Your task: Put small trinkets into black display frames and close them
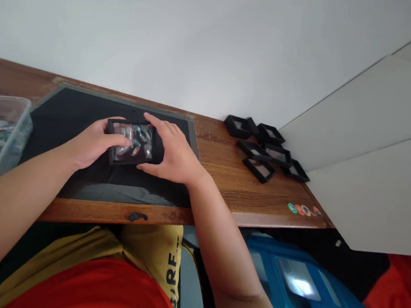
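A small black frame-like box [111,155] lies on the dark mat, with several shiny greenish and pinkish pieces [137,141] showing inside its rim; their kind is too small to tell. My left hand [94,143] grips the box's left side, its thumb reaching over the rim onto the pieces or a clear pane above them; I cannot tell which. Around the right end curves my right hand [173,154], index finger at the top edge and thumb at the bottom corner, with a gap before the palm. The fingers behind the box are partly hidden.
A clear plastic tub [24,125] of similar shiny pieces stands at the left. Several black boxes with windows [257,170] lie on the wooden table [218,174] to the right. Round stickers [299,209] mark its front edge. A blue plastic stool [309,285] is below.
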`<state>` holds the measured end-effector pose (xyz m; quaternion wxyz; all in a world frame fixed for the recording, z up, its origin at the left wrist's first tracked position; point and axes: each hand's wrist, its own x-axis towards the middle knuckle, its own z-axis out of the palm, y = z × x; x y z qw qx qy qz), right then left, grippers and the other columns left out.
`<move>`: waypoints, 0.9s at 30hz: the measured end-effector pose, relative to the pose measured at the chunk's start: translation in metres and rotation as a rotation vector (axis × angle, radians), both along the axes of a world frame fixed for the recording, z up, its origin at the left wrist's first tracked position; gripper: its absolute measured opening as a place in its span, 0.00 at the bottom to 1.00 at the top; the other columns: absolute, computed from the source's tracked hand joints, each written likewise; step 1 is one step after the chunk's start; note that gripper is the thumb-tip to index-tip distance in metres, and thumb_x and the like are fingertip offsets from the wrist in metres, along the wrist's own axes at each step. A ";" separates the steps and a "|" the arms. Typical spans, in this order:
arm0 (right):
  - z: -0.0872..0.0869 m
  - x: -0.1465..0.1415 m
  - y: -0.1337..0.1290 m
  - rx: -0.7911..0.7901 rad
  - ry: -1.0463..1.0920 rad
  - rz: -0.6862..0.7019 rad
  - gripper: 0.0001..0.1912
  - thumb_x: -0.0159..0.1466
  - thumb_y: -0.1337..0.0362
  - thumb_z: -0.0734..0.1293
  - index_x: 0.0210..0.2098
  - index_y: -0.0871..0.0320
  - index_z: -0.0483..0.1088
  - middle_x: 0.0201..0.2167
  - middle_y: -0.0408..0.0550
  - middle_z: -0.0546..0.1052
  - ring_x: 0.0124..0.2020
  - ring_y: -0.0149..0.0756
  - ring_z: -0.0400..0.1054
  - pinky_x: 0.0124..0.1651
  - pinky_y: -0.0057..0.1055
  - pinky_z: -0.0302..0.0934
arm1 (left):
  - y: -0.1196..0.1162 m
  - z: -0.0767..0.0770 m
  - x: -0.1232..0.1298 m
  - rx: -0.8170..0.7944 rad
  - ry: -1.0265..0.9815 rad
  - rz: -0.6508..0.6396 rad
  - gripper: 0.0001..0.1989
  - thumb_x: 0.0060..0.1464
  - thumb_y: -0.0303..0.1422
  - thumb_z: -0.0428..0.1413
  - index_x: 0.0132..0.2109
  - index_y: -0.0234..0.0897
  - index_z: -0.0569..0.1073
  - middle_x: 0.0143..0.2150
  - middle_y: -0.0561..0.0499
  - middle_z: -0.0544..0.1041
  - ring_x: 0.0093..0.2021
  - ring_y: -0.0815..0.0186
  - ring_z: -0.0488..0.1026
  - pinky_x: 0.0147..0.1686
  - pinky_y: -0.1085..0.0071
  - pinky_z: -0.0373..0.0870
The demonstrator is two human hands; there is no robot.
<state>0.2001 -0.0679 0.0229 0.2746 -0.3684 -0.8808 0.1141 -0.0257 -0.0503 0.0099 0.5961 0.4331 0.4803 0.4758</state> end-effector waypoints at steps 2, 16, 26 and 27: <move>0.000 0.000 0.000 0.003 0.005 0.002 0.51 0.62 0.58 0.75 0.80 0.53 0.54 0.73 0.58 0.69 0.72 0.58 0.63 0.75 0.60 0.56 | -0.001 0.003 0.001 -0.021 -0.009 0.008 0.31 0.24 0.29 0.72 0.41 0.38 0.72 0.33 0.55 0.77 0.36 0.64 0.73 0.38 0.67 0.71; 0.012 -0.002 -0.007 0.021 0.019 0.038 0.57 0.60 0.59 0.78 0.81 0.49 0.49 0.78 0.56 0.64 0.74 0.60 0.63 0.76 0.60 0.59 | -0.008 0.004 -0.003 0.028 -0.071 -0.114 0.22 0.33 0.26 0.70 0.42 0.32 0.82 0.35 0.48 0.85 0.38 0.56 0.81 0.41 0.64 0.79; 0.010 -0.002 -0.010 -0.010 0.157 0.062 0.56 0.59 0.47 0.81 0.78 0.52 0.55 0.76 0.58 0.66 0.74 0.59 0.64 0.74 0.56 0.64 | -0.013 0.008 -0.007 0.055 -0.120 -0.176 0.26 0.35 0.25 0.68 0.47 0.31 0.86 0.44 0.43 0.89 0.50 0.43 0.86 0.40 0.60 0.87; 0.008 -0.002 -0.010 -0.020 0.165 0.053 0.57 0.58 0.46 0.82 0.78 0.52 0.56 0.75 0.58 0.66 0.73 0.59 0.65 0.74 0.56 0.65 | -0.013 0.009 -0.007 0.056 -0.120 -0.180 0.26 0.35 0.26 0.68 0.47 0.31 0.86 0.44 0.43 0.89 0.50 0.43 0.86 0.40 0.60 0.88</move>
